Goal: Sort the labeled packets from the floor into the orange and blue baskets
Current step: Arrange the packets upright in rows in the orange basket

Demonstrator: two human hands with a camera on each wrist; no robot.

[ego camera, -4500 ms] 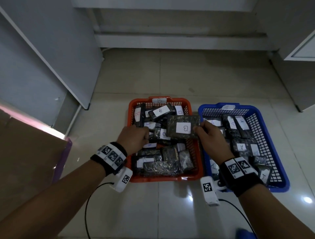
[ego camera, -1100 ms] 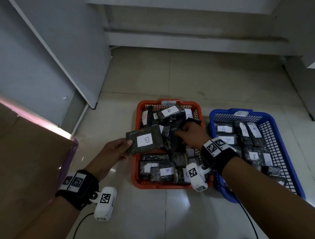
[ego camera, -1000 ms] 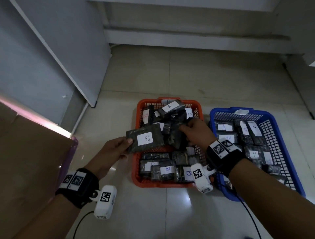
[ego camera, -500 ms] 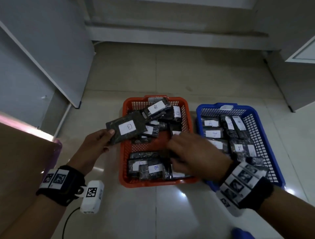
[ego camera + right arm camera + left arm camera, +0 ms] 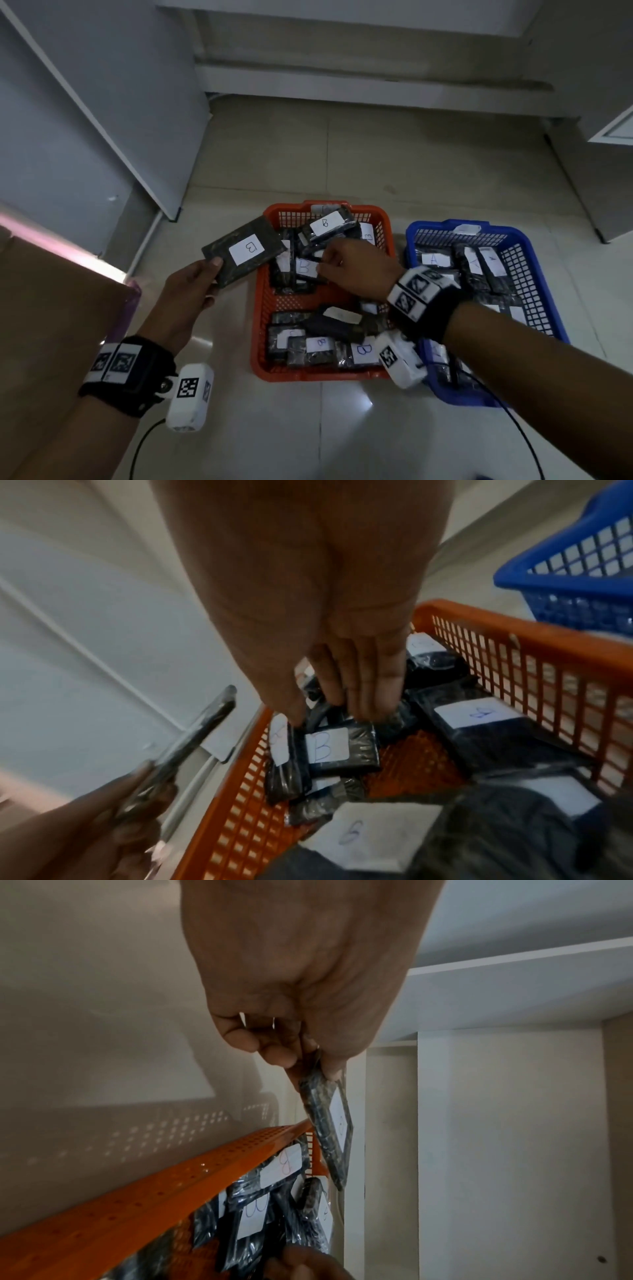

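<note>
**user1:** Since a few seconds back the B packet [image 5: 247, 254] has switched hands. Both hands had it over the orange basket [image 5: 259, 329]; now only the left hand [image 5: 186, 298] has it, thumb on top and fingers curled under one corner, out past the basket's left rim near the far-left corner. Right hand [image 5: 356, 270] has gone into the basket and its fingers are down on a small B packet [image 5: 337, 746] in the far half. Also, the middle of the basket floor shows bare mesh now; a moment ago it was covered.

**user2:** So he's shuffling the pile to make room?

**user1:** That's my guess. Right fingers look fairly straight, pressing or nudging that packet; can't tell if the thumb actually pinches it. The big one should drop into that gap next, I'd say.

**user2:** Any labels readable?

**user1:** White stickers, handwritten. Everything readable in the orange basket says B: the held one, the one under the right fingers, one on top at the far end, a couple along the near wall. Right of the orange one, the blue basket [image 5: 544, 308] has packets marked A where legible; some are too small to read. Each basket has a tag on its far rim that I can't make out. No brand names. Nothing left on the floor in view, so sorting seems nearly done.
</note>
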